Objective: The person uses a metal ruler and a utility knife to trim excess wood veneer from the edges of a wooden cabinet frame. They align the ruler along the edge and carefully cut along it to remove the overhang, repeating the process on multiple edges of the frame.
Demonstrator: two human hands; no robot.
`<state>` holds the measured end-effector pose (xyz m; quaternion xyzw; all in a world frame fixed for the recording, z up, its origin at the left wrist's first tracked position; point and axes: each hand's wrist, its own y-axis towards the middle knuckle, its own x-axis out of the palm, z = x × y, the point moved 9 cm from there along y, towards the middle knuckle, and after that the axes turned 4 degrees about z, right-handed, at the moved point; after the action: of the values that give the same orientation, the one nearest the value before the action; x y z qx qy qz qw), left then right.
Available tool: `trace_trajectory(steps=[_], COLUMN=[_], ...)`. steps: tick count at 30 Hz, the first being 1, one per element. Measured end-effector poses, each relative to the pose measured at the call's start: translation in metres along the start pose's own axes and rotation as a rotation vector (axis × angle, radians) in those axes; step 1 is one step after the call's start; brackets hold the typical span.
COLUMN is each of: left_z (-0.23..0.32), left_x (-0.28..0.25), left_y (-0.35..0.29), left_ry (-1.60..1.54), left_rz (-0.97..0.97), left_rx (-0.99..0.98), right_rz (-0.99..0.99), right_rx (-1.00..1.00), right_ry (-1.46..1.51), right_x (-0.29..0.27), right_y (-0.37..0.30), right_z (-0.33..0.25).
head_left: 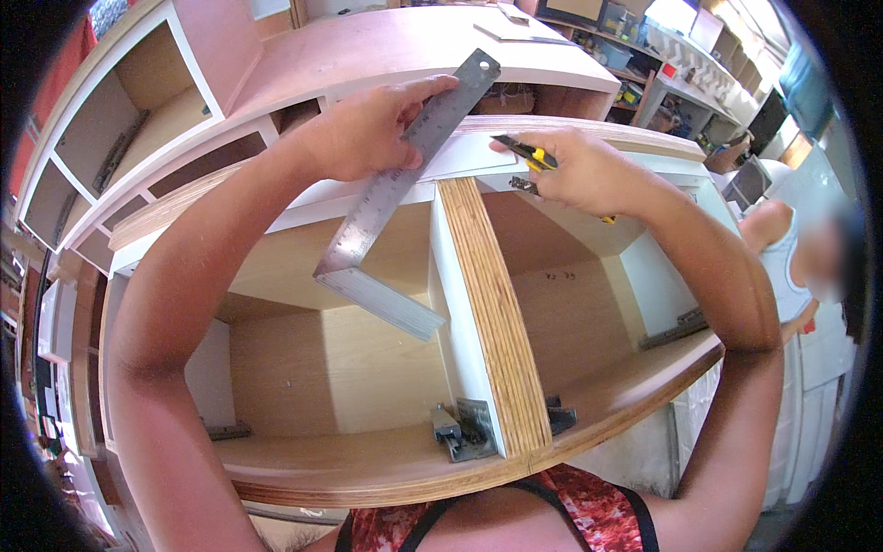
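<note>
My left hand (pixel 361 132) is closed around the long blade of a metal try square (pixel 397 175). The square slants over the left compartment, its thicker stock (pixel 391 302) hanging at the lower end near the divider. In my right hand (pixel 589 170) is a black and yellow utility knife (pixel 528 151), its tip pointing left toward the white top rail (pixel 474 155). A small dark piece shows just under my right fingers; I cannot make out what it is. Both hands are over the far edge of a wooden cabinet (pixel 492 317), whose plywood divider separates two compartments.
Dark metal drawer slides (pixel 464 431) are fixed beside the divider and on the side walls. A larger pinkish-white cabinet (pixel 368 51) with openings stands beyond. Another person (pixel 791 248) is at the right. Cluttered shelves (pixel 625 64) stand at the back right.
</note>
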<state>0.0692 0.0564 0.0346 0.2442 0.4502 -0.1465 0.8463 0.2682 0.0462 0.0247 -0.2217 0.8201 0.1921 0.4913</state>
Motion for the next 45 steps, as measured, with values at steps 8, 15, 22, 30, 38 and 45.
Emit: trace_trajectory(steps=[8,15,22,30,38,45], left_z=[-0.015,-0.010,-0.012,-0.010,0.017,0.018], left_x=[-0.006,-0.009,-0.044,-0.111,-0.071,-0.041], left_y=[-0.009,-0.013,-0.044,-0.093,-0.093,-0.065], left_ry=[-0.171,-0.266,-0.378,-0.840,-0.216,0.393], left_rz=[0.081,0.134,0.187,0.487,0.465,0.273], left_rx=[-0.060,-0.162,-0.187,-0.337,-0.319,-0.303], right_rz=[-0.045,-0.044,-0.092,-0.226,-0.259,-0.304], right_rx=[-0.069,-0.136,-0.122,0.036,0.009,-0.012], right_ry=[-0.037,-0.114,-0.072,0.246,0.336,0.436], right_x=[0.003,0.005,0.004,0.016,0.018,0.023], right_y=[0.001,0.004,0.002,0.004,0.005,0.008], right_z=[-0.002,0.001,-0.005,0.016,0.020,0.027])
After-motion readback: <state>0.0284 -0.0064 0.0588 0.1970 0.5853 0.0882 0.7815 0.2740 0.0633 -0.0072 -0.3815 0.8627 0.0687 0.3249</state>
